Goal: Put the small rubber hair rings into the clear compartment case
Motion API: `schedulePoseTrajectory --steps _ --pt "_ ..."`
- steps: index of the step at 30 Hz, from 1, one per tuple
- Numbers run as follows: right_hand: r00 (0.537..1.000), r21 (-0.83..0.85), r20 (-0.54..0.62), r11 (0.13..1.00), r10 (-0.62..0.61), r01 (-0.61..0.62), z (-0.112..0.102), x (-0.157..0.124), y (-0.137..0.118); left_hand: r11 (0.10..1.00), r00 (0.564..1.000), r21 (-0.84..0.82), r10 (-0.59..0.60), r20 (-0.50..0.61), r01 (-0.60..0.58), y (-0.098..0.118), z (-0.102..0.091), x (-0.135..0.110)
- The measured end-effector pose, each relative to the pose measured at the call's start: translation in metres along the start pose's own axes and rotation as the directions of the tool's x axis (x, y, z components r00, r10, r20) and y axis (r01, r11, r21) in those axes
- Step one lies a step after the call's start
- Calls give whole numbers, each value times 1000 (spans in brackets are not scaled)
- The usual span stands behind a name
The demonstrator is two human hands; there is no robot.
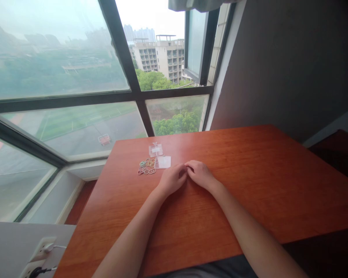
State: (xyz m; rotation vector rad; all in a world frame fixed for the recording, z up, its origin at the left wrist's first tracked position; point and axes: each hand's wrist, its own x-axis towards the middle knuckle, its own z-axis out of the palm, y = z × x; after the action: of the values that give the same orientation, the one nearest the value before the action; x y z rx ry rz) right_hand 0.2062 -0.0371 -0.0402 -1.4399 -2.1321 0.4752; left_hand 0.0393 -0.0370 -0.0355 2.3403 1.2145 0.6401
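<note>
My left hand (pixel 172 178) and my right hand (pixel 200 173) rest on the reddish wooden table (pixel 263 181), fingertips meeting near the middle. Both have the fingers curled and pinched together; whatever is between them is too small to make out. Just left of my left hand lies a pile of several small coloured rubber bands (pixel 147 166). Beside the pile lies a small clear plastic bag (pixel 164 161), and a second clear bag (pixel 156 149) lies a little farther away toward the window.
A large window with dark frames (pixel 133 96) stands beyond the table's far edge. A dark wall (pixel 292 65) rises at the right. A white power strip with a plugged cable (pixel 40 255) sits low at the left.
</note>
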Motion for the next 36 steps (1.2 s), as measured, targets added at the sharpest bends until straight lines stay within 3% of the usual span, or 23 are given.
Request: schedulePoseTrajectory --steps 12,21,28,36 --pt "999 -36 37 999 28 -27 -3 -1 -3 1000 1000 0 -14 18 14 0 -1 2" --pt "998 -86 42 995 43 -40 -3 1 -4 1000 978 7 -20 206 20 -9 -11 27" --pt "999 -60 43 998 27 -25 -2 2 -4 996 997 61 -63 49 60 -8 -5 18" --pt "998 -66 19 996 53 -51 0 2 -5 983 998 170 -67 10 64 -3 0 14"
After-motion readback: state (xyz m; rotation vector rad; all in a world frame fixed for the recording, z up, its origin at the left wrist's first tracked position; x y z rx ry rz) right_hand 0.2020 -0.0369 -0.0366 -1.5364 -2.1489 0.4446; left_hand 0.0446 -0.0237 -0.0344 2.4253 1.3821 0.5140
